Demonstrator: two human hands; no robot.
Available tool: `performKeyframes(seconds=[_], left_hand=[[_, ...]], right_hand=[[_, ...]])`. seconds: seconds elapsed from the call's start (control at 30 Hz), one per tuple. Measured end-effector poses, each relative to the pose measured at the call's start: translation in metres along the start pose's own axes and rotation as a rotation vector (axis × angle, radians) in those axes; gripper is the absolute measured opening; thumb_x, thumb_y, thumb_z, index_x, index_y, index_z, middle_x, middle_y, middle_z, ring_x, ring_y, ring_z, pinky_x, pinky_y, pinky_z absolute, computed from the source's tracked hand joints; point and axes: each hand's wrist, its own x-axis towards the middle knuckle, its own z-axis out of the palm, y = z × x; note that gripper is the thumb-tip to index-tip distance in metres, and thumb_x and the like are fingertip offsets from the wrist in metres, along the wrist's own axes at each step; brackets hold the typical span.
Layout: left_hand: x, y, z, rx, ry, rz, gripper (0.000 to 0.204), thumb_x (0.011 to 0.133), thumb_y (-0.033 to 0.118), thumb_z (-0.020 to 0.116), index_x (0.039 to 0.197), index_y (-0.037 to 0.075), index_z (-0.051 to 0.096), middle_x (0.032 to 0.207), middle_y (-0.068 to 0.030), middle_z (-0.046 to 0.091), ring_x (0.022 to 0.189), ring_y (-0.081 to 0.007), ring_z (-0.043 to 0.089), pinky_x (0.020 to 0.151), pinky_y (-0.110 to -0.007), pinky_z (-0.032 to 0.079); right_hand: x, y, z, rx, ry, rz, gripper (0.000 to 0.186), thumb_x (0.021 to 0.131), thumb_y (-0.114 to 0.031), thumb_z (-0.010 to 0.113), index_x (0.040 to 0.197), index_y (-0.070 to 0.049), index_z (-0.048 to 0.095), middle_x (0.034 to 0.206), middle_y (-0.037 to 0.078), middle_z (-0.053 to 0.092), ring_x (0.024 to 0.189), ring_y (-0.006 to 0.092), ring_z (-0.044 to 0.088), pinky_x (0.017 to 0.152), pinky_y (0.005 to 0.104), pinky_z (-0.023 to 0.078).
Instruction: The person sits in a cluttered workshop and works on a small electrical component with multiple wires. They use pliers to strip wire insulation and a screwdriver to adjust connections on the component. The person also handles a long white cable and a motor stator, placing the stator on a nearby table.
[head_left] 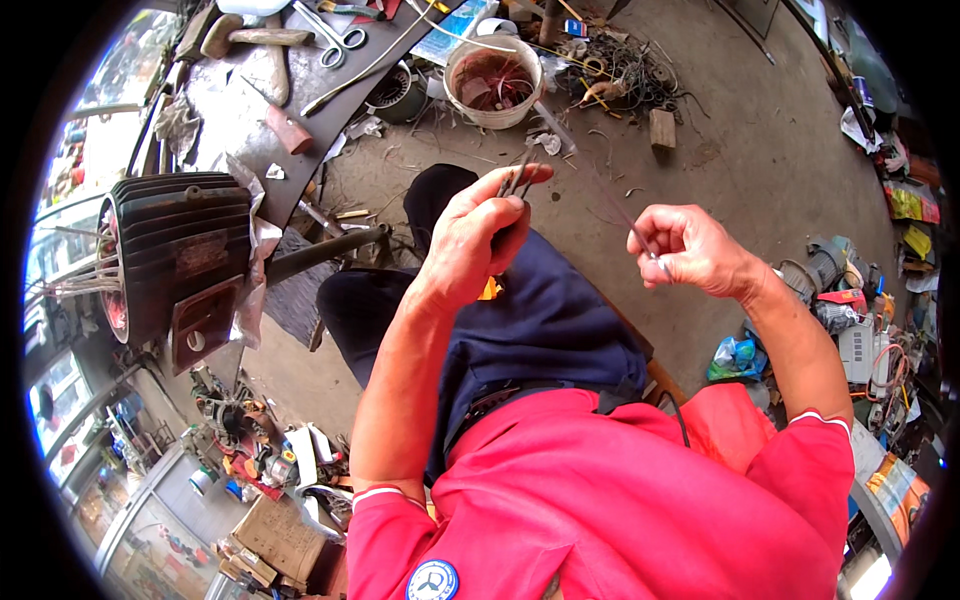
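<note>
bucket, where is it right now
In the head view, the bucket stands on the floor at top centre, left of the wire heap, beyond the left hand.

Left hand (465,238), twelve o'clock from centre, half curled, aims toward two. Right hand (693,247), between two and three, pinches toward ten.

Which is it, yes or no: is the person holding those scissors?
No: the scissors lie on the table, apart from the left hand and right hand.

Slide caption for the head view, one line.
Left hand gripping slender dark pieces, right hand pinching something thin, finned housing at left, white bucket beyond.
</note>
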Motion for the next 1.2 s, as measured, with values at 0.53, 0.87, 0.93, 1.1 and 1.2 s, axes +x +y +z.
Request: performKeyframes(seconds=[0.53, 0.87, 0.93, 1.1, 1.2], left_hand=[[0.001, -0.020, 0.001, -0.147, 0.219, 0.151, 0.026, 0.092, 0.010, 0.065, 0.114, 0.001, 0.058, 0.075, -0.0006, 0.055, 0.051, -0.0068, 0.046, 0.044, -0.020, 0.034], [0.001, -0.017, 0.003, -0.208, 0.274, 0.118, 0.023, 0.088, 0.005, 0.065, 0.111, 0.003, 0.061, 0.072, 0.0019, 0.054, 0.049, -0.0035, 0.041, 0.043, -0.019, 0.030], [0.000, -0.015, 0.005, -0.193, 0.304, 0.110, 0.023, 0.088, 0.005, 0.065, 0.111, 0.003, 0.062, 0.070, 0.0031, 0.053, 0.049, -0.0028, 0.040, 0.043, -0.019, 0.029], [0.001, -0.015, 0.007, -0.135, 0.345, 0.090, 0.024, 0.088, 0.005, 0.065, 0.111, 0.002, 0.065, 0.065, 0.0073, 0.050, 0.048, -0.0011, 0.037, 0.043, -0.019, 0.026], [0.002, -0.012, 0.010, -0.136, 0.324, 0.050, 0.024, 0.089, 0.002, 0.062, 0.112, -0.001, 0.062, 0.067, 0.0051, 0.050, 0.048, -0.0021, 0.036, 0.044, -0.019, 0.029]], right_hand=[[-0.002, 0.015, 0.015, -0.243, -0.073, -0.008, 0.048, 0.078, -0.022, 0.077, 0.111, 0.002, 0.052, 0.095, 0.007, 0.062, 0.086, 0.0131, 0.060, 0.078, 0.0299, 0.051], [-0.002, 0.020, 0.015, -0.077, -0.105, 0.000, 0.051, 0.078, -0.025, 0.078, 0.112, 0.001, 0.051, 0.095, 0.006, 0.061, 0.085, 0.0115, 0.059, 0.076, 0.0274, 0.050], [-0.002, 0.019, 0.016, -0.081, -0.107, 0.022, 0.053, 0.076, -0.026, 0.078, 0.113, 0.000, 0.051, 0.096, 0.006, 0.060, 0.087, 0.0117, 0.058, 0.079, 0.0277, 0.050], [-0.002, 0.019, 0.017, -0.116, -0.104, -0.035, 0.051, 0.078, -0.026, 0.078, 0.113, 0.001, 0.051, 0.097, 0.007, 0.061, 0.088, 0.0121, 0.058, 0.079, 0.0285, 0.050], [-0.003, 0.016, 0.018, -0.219, -0.077, -0.051, 0.052, 0.078, -0.027, 0.077, 0.114, 0.001, 0.051, 0.097, 0.007, 0.061, 0.089, 0.0128, 0.058, 0.080, 0.0298, 0.050]])
